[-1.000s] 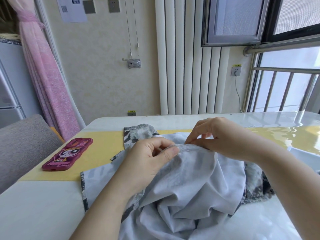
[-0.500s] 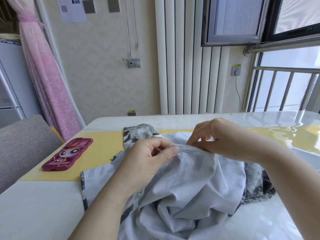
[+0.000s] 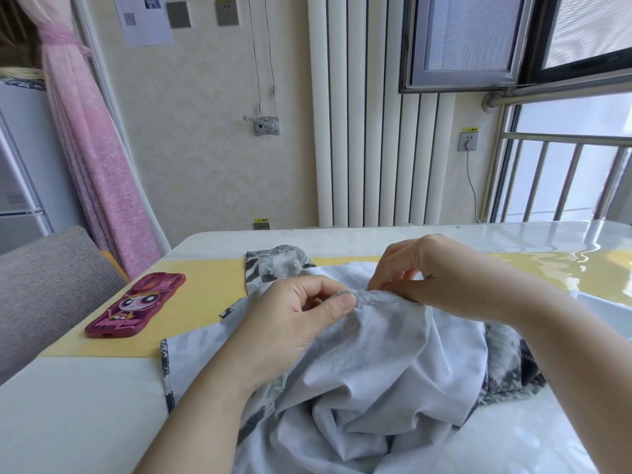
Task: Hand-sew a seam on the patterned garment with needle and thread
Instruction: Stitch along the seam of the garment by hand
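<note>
On the white table (image 3: 78, 405) in front of you, in the head view, the patterned garment (image 3: 376, 364) lies bunched in a heap, its pale inner side up. Part of it rests on the yellow mat (image 3: 205, 295).

Your left hand (image 3: 294, 323) has its fingers curled, and its thumb pinches a raised fold of the cloth against them. Your right hand (image 3: 441, 278) is just beside it, its curled fingertips nipping the same fold from the far side. I cannot tell whether a needle sits between them, because it is too fine to make out. Your right forearm hides the garment's right part.

A pink cartoon phone case (image 3: 136, 306) lies on the mat to the left, well apart from the cloth. A grey seat (image 3: 44, 285) stands by the table's left edge. A white radiator (image 3: 369, 114) and a pink curtain (image 3: 92, 148) stand against the wall behind.
</note>
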The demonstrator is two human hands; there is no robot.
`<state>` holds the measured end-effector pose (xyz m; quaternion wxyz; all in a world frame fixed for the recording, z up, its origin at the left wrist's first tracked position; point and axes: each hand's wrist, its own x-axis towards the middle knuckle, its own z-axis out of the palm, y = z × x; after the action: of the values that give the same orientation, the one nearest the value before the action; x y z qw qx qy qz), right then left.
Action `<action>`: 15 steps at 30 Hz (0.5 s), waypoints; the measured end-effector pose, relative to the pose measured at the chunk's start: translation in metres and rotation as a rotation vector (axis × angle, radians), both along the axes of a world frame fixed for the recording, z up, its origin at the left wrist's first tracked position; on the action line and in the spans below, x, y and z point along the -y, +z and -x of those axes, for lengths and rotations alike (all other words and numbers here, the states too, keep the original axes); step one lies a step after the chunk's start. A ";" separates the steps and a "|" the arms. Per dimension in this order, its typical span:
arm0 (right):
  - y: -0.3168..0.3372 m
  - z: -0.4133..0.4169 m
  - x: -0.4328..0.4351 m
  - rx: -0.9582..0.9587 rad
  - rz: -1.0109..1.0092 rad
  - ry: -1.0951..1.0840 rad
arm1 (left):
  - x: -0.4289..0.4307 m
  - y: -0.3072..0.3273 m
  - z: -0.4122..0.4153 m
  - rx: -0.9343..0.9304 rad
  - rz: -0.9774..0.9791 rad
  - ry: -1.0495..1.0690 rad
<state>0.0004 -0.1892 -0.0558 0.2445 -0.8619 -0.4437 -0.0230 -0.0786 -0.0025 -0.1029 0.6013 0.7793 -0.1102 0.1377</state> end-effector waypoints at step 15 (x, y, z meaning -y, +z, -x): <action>-0.001 0.014 -0.012 -0.181 -0.270 0.111 | 0.000 -0.005 -0.003 -0.028 0.018 0.027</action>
<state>-0.0140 -0.1773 -0.0564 0.3982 -0.7939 -0.4594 0.0089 -0.0752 -0.0022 -0.1079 0.6080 0.7770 -0.0901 0.1357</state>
